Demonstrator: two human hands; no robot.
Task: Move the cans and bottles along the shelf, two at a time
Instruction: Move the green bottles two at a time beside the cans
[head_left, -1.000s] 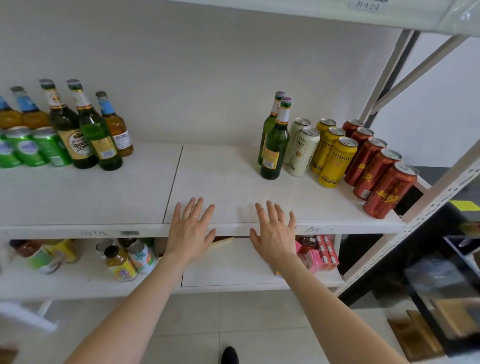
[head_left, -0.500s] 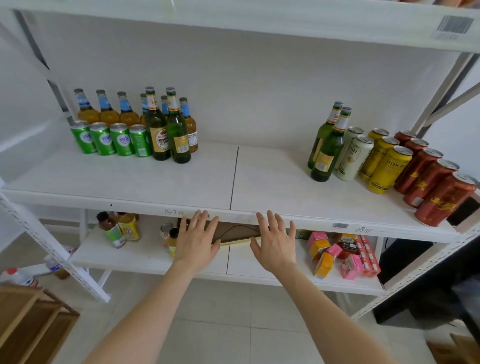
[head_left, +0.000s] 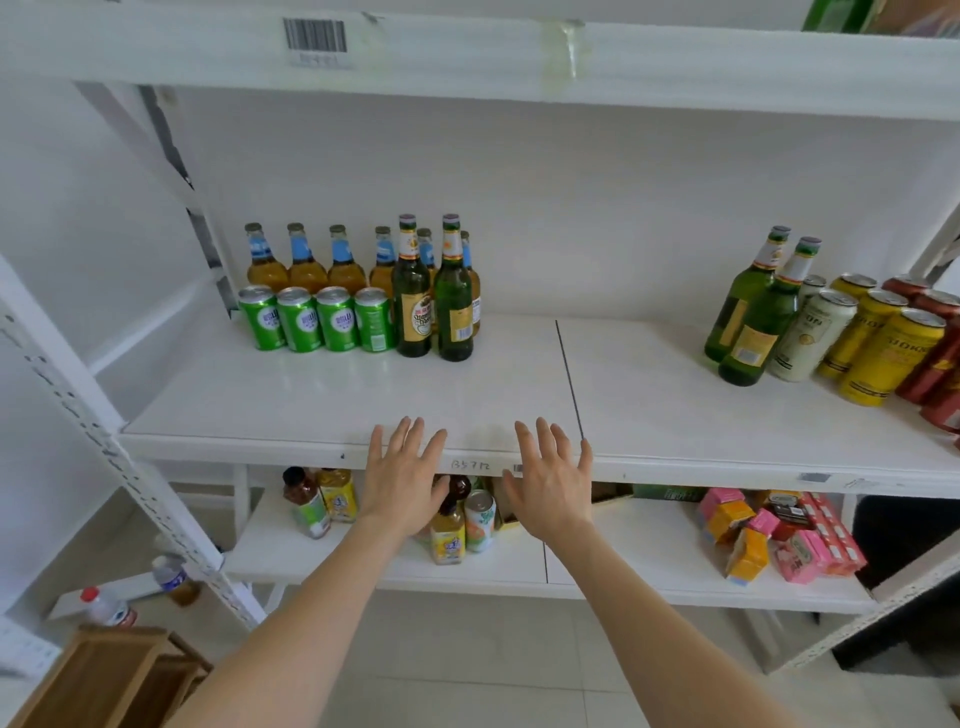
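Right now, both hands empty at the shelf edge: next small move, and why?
Likely reach both hands rightward for the two green bottles, one each. The left hand and right hand are open and empty, and those bottles stand leftmost in the right-hand group, matching the green pair on the left.

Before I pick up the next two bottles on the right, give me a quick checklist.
1. Left hand empty, fingers straight: ok.
2. Right hand empty, fingers straight: ok.
3. Right green bottles standing at their group's left end, nothing in front: ok.
4. Gap between them and the white can: cannot tell.
5. Shelf bare between the two groups: ok.
6. Room beside the left green bottles: ok.
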